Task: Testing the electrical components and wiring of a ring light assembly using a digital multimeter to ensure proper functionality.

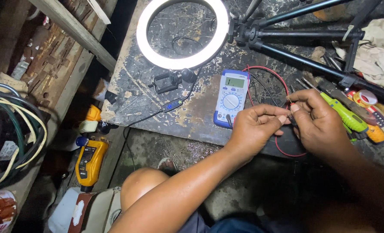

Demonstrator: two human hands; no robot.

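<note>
Standing next to the bench [157, 103] here. Both hands are pinched together right at its front edge: the left hand [254, 127] and right hand [317, 123] meet fingertip to fingertip on something tiny, and it's too small to tell what exactly. It looks like a little part or a wire end where the red wire [267, 71] and black wire [261, 86] run in. Those leads loop back to the blue and white multimeter [231, 97] lying flat just left of the hands, its screen lit.

My read is that this is the testing or joining step, holding a contact steady on the small piece. Whatever comes next needs a steady pinch and a glance at the meter screen, since the fingers cover the spot.

A green-handled tool [345, 114] lies just beside the right hand. A ring light [181, 32] sits at the back with a black tripod [304, 47] laid across. A yellow meter [90, 162] sits down on the floor, left.
</note>
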